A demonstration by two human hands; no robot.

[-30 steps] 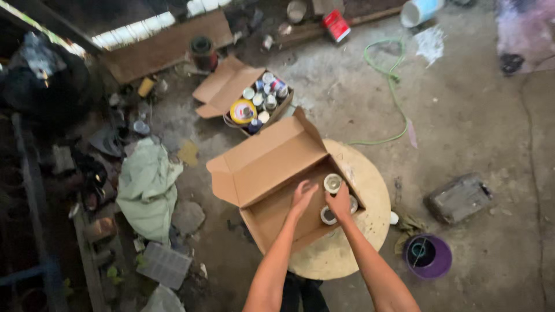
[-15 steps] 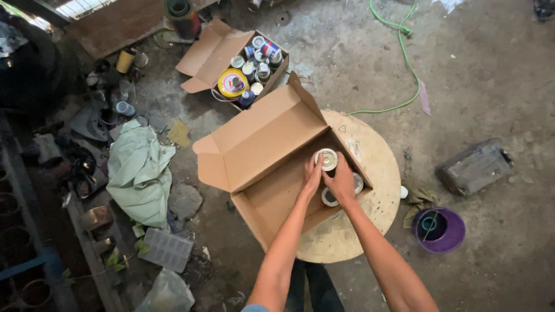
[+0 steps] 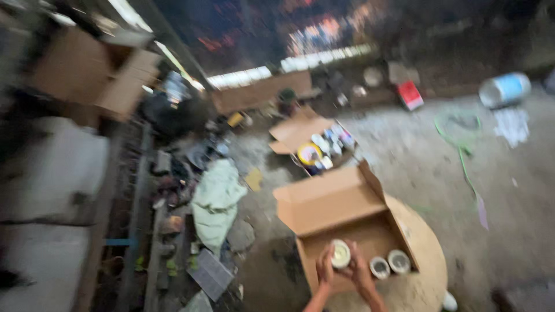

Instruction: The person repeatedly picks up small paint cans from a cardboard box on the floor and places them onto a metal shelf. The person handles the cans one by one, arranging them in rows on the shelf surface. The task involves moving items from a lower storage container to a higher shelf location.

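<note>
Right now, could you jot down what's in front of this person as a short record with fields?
setting: dim, cluttered work area with a concrete floor; picture is motion-blurred
left hand: holding a small round can, shared with the right hand
right hand: on the same can
open cardboard box: on a round wooden board, flaps up
inside box: two more cans at the right
second box: farther off on the floor, full of cans
nearby: pale green cloth, green hose

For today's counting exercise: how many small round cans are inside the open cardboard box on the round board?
3: one can held between both hands at the box's front left, two cans side by side to its right. Blur may hide others.
</note>
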